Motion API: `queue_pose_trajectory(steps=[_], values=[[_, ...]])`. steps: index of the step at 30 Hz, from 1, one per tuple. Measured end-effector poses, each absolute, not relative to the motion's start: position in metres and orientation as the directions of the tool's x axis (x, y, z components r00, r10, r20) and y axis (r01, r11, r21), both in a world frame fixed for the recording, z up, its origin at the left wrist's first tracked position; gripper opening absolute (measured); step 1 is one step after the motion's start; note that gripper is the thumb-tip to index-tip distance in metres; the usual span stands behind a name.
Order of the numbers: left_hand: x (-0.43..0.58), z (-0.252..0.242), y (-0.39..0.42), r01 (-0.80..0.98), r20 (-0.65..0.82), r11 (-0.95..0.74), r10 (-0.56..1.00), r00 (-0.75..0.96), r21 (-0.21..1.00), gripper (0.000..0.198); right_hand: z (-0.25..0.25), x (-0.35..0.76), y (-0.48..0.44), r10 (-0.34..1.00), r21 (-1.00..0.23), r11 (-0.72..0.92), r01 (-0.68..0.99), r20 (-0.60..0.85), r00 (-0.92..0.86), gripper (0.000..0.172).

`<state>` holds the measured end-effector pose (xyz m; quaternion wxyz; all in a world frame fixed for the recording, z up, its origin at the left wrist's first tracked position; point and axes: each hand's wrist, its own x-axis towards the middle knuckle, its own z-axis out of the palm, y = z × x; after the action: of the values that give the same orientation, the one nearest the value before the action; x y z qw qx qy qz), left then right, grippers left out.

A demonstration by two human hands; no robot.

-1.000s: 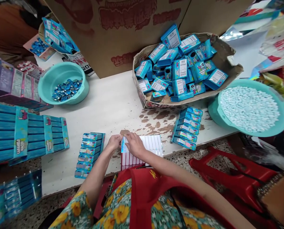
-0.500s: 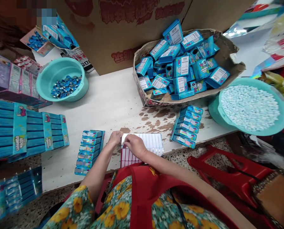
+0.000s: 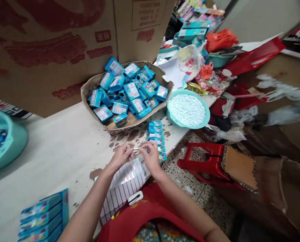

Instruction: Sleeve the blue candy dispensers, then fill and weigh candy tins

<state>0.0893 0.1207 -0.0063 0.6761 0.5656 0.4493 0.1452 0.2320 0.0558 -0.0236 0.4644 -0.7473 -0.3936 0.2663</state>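
Two hands, one tiny pale piece [image 3: 136, 149], and there's your grip, narrow on both sides! Your left hand [image 3: 122, 155] pinches one end, your right hand [image 3: 152, 157] the other, fingertips close together just beyond the striped pack [image 3: 125, 186]. Half a second ago you had both hands at the pack's far left corner; now they've come off it, and your view has swung right. So your attention seems to be on the little piece, with the pack left unheld. That piece is narrow and whitish, too small and blurred to say what it's made of.

Down to the pack, lying at the counter's [image 3: 64, 144] near edge, partly behind your left forearm: pale bars, dark reddish lines between, shiny clear film towards the far end, near end running in against your apron [image 3: 119, 222]. Just past your right hand, a block of blue boxes [image 3: 155, 135] by that same edge. Farther back, the cardboard tray [image 3: 162, 72] of loose boxes [image 3: 132, 91]; right of it, the teal basin [image 3: 170, 118] of white pellets [image 3: 186, 109].
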Motion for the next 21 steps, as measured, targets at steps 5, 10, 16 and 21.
queue_pose_trajectory(steps=[5, 10, 16, 21], values=[[0.174, -0.007, 0.179, 0.420, -0.207, -0.131, 0.717, 0.665, 0.898, 0.018, -0.031, 0.311, 0.095, 0.714, -0.848, -0.335, 0.412, 0.056, 0.697, 0.014], [0.215, -0.026, 0.199, 0.632, -0.196, -0.349, 0.752, 0.630, 0.692, 0.020, -0.050, 0.346, 0.125, 0.683, -0.808, -0.425, 0.407, 0.008, 0.730, 0.011], [0.224, -0.057, 0.195, 0.622, -0.295, -0.135, 0.790, 0.537, 0.771, 0.020, -0.069, 0.346, 0.125, 0.645, -0.802, -0.470, 0.370, -0.025, 0.764, 0.018], [0.236, -0.069, 0.176, 0.773, -0.405, -0.051, 0.829, 0.386, 0.633, 0.023, -0.070, 0.353, 0.128, 0.630, -0.762, -0.492, 0.421, 0.022, 0.776, 0.021]])
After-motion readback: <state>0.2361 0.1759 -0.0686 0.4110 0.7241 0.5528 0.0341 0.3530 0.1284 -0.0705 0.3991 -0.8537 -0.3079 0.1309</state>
